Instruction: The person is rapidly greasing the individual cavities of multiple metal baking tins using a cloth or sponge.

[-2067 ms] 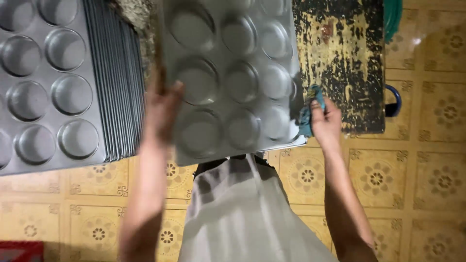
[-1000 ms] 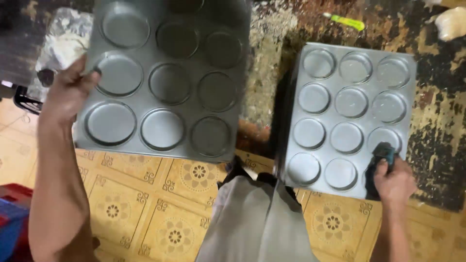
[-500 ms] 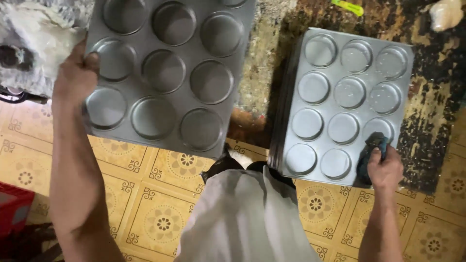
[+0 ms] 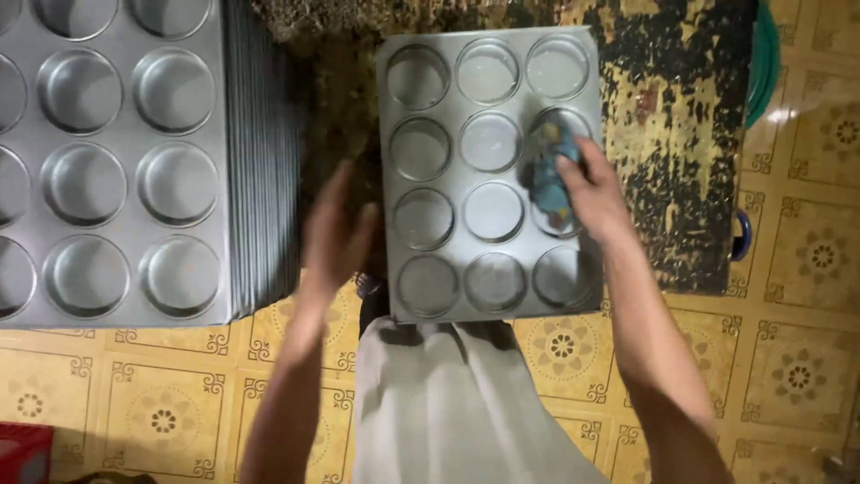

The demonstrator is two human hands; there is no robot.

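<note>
A grey metal muffin tray with round cups lies in front of me on a worn, paint-flaked table. My right hand presses a blue cloth into a cup on the tray's right side. My left hand hovers just left of that tray, fingers spread, holding nothing. It looks blurred. To the far left stands a tall stack of the same trays.
Yellow patterned floor tiles run below and to the right of the table. A green hose or rim shows at the upper right. A red object sits at the bottom left corner. My light apron hangs below the tray.
The tray my left hand held has left it and the hand is now empty. My right hand with the cloth moved up the right-hand tray to a higher cup. The view shifted.
</note>
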